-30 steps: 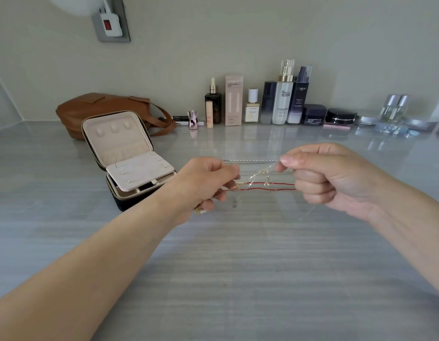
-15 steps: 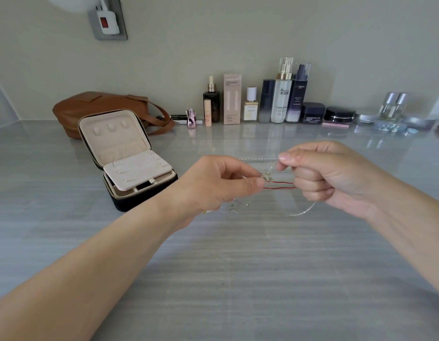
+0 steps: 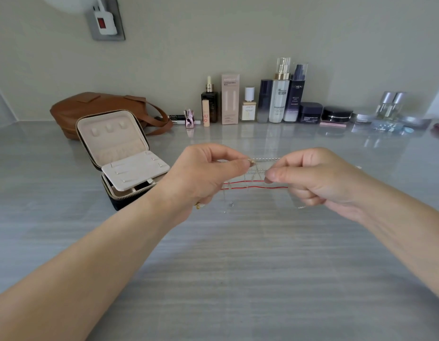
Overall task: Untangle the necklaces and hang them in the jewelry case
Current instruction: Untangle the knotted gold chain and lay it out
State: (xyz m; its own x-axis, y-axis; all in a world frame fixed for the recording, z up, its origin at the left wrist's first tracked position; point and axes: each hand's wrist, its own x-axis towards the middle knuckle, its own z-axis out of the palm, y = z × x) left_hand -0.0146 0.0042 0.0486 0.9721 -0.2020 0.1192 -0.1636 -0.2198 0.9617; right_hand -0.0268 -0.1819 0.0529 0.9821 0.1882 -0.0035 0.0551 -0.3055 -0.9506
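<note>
Pinching grips of both hands hold the tangled bundle of thin silver chains and red cord necklaces (image 3: 256, 173) in the air above the grey striped stone counter (image 3: 238, 267). Left hand (image 3: 203, 173): thumb and forefinger pressed together on a small gold-coloured piece at the upper silver chain (image 3: 266, 159). Right hand (image 3: 319, 178): thumb and forefinger pinching the strands just beside the left fingertips, remaining fingers curled round the doubled red cord (image 3: 253, 187). The strands run roughly level between the two hands; a small silver pendant (image 3: 231, 204) dangles below them, clear of the counter.

The square dark jewelry case with cream lining (image 3: 120, 153) stands open on the counter, left of the left hand and apart from it. Its lid is raised, and a cream inner panel lies tilted over the base. No necklace hangs in it.

Behind the case lies a brown leather handbag (image 3: 100, 107). A row of cosmetic bottles and jars (image 3: 278, 99) lines the wall. A grey wall socket with a white plug (image 3: 105, 20) sits above.
</note>
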